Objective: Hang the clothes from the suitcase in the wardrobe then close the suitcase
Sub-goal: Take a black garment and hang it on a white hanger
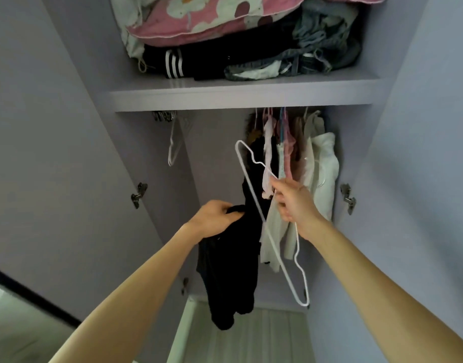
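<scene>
I face the open lilac wardrobe (240, 98). My left hand (214, 218) grips the top of a black garment (230, 273), which hangs limp below my fist. My right hand (293, 203) holds a white wire hanger (254, 195) near its hook; the hanger is tilted steeply, one end up by the hanging clothes and the other down near the wardrobe floor. The hanger sits just right of the black garment and is not inside it. The suitcase is out of view.
Several clothes (316, 179), white and pink, hang at the right of the rail. An empty white hanger (174, 145) hangs at the left. The shelf above holds a pink floral quilt (212, 19) and folded dark and denim clothes (303, 53). Both doors stand open.
</scene>
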Demonstrator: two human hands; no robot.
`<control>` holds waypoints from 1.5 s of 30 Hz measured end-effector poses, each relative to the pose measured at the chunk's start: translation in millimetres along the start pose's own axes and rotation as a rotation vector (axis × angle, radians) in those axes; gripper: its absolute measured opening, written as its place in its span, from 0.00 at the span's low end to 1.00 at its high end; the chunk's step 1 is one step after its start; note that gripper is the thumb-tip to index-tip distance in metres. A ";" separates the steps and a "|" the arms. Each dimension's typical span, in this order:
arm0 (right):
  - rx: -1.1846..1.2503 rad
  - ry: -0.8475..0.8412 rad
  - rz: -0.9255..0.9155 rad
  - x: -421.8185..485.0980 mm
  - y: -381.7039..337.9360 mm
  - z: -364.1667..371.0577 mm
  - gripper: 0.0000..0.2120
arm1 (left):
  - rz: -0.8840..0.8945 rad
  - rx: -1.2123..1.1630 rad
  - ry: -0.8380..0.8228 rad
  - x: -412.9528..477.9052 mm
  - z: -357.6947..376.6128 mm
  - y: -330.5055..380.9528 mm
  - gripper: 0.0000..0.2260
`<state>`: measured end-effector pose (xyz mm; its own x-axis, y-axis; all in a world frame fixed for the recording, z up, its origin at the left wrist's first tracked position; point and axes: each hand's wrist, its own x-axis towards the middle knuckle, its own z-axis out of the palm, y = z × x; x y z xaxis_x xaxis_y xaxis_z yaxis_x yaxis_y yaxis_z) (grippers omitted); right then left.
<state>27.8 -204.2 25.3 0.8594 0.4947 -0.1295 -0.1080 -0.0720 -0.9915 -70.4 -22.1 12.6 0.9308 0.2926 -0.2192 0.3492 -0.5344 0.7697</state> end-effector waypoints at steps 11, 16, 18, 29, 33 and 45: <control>-0.307 -0.094 -0.160 2.4 10.1 0.4 0.08 | 0.012 0.110 -0.071 5.9 -40.2 34.0 0.14; -0.245 0.174 -0.093 21.8 3.2 -28.5 0.16 | -0.102 0.537 -0.045 0.7 -70.8 9.3 0.15; -0.290 0.217 -0.096 22.5 2.7 -37.7 0.17 | -0.108 0.574 0.000 -3.4 -78.8 2.9 0.15; -0.830 0.341 -0.076 19.2 30.2 -61.0 0.05 | -0.218 0.159 0.125 0.6 -84.2 6.5 0.09; -0.645 0.329 0.045 18.1 36.0 -66.7 0.05 | -0.197 -0.233 0.172 6.2 -65.8 22.2 0.10; 0.569 0.422 0.024 -10.8 -32.0 -64.4 0.16 | 0.095 -0.203 0.270 15.4 -40.3 95.1 0.09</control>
<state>54.2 -263.0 59.0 0.9615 0.1127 -0.2507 -0.2745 0.4418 -0.8541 -27.2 -36.4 106.6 0.8865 0.4628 0.0048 0.2083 -0.4083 0.8888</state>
